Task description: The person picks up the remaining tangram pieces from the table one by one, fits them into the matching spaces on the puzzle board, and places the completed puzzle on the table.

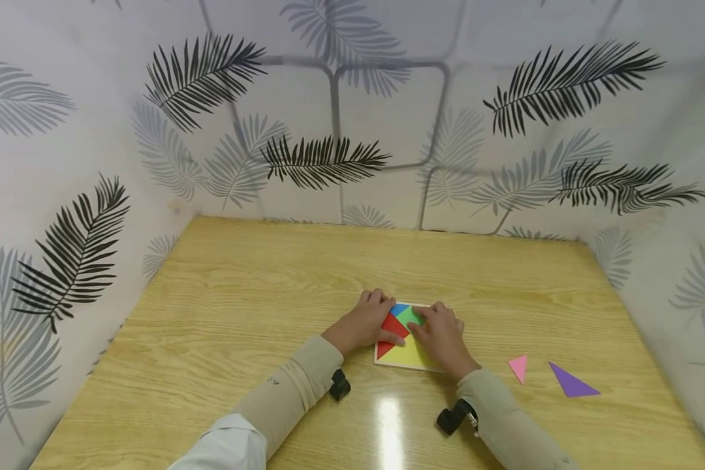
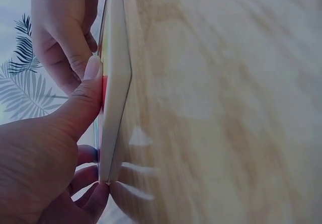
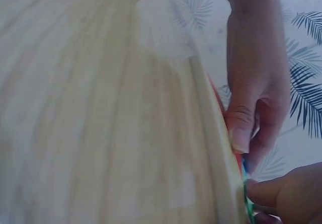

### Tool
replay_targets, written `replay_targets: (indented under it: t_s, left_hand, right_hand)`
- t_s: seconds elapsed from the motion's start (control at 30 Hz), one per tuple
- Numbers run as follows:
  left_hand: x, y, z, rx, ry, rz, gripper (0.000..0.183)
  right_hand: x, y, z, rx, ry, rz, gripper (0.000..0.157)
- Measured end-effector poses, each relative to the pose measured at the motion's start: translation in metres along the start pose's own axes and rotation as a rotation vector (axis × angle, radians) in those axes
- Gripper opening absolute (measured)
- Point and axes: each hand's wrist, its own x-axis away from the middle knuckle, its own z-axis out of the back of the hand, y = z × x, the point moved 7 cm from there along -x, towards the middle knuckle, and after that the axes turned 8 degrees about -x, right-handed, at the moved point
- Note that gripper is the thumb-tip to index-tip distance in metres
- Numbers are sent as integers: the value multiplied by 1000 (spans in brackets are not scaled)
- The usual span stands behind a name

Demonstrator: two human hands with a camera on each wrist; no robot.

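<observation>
A square tangram board [image 1: 408, 367] with a pale rim lies on the table beneath both hands. Blue [image 1: 397, 309], green [image 1: 410, 316], red [image 1: 395, 324] and yellow [image 1: 402, 356] pieces show in it. My left hand [image 1: 365, 321] grips the board's left side, thumb over the red area and fingers bent at the far left edge. In the left wrist view the thumb [image 2: 83, 95] presses the top face. With thumb and forefinger, my right hand [image 1: 444, 334] pinches at the green piece. The right hand hides the board's right part.
To the right on the wooden table [image 1: 241, 281] lie a pink triangle [image 1: 519, 369] and a larger purple triangle [image 1: 571, 381]. Leaf-patterned cloth [image 1: 382, 196] rises behind the table and along its sides. A black wrist device [image 1: 455, 418] sits at the right sleeve.
</observation>
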Motion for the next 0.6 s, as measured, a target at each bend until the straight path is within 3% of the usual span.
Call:
replay_targets:
  t_s: [0.17, 0.37, 0.6]
  left_hand:
    - [0, -1, -1, 9, -2, 8, 91]
    - [-1, 0, 0, 10, -1, 4, 90]
    - [-2, -2, -1, 29, 0, -1, 91]
  right_hand:
    - [5, 0, 6, -60, -44, 17, 40]
    - [16, 2, 17, -107, -5, 74, 38]
    - [36, 12, 34, -161, 22, 36, 39]
